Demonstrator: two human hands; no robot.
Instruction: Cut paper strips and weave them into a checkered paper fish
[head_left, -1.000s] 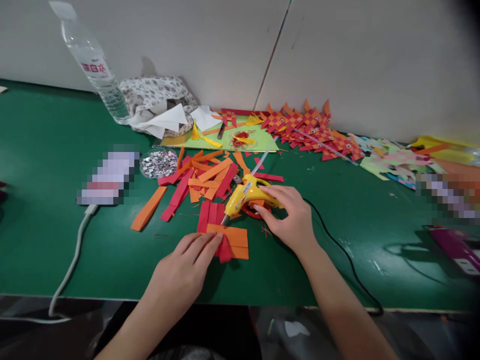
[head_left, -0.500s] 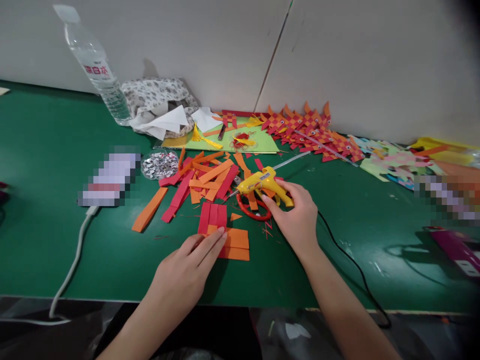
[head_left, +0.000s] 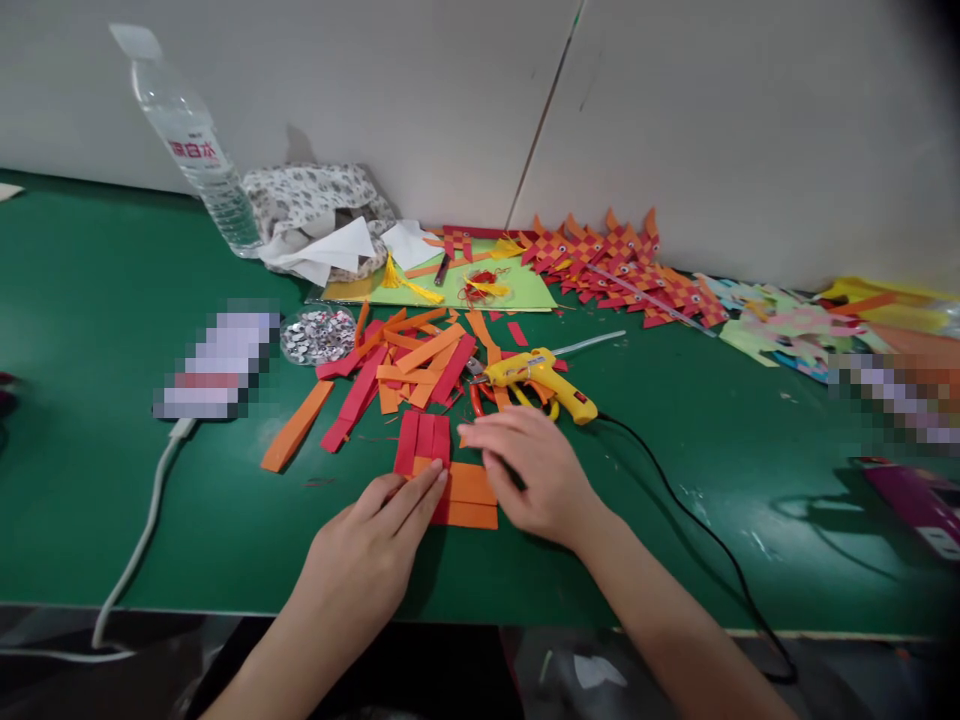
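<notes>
My left hand [head_left: 375,540] rests on a small piece of woven paper strips [head_left: 469,495], its fingertips together and holding the crossing down. Red strips [head_left: 421,438] run away from me in this piece, while orange ones run to the right. Its lower left part is under my fingers, and my left thumb is hidden. Just right of the weave hovers my right hand [head_left: 536,475], empty, with fingers apart and slightly bent. Beyond it, a yellow glue gun [head_left: 551,378] lies on its side over orange-red scissors [head_left: 480,400], a clear glue stick [head_left: 592,343] poking from its back.
Loose red and orange strips [head_left: 427,350] lie in a heap near a bag of googly eyes [head_left: 319,335]. Finished woven fish [head_left: 622,260] are piled by the wall. A water bottle [head_left: 199,150], a charging phone [head_left: 225,365] and the glue gun's black cord [head_left: 675,490] are around.
My right hand has let go of the glue gun, leaving it on the table, and has moved left and nearer to the weave. My left hand stays on the strips.
</notes>
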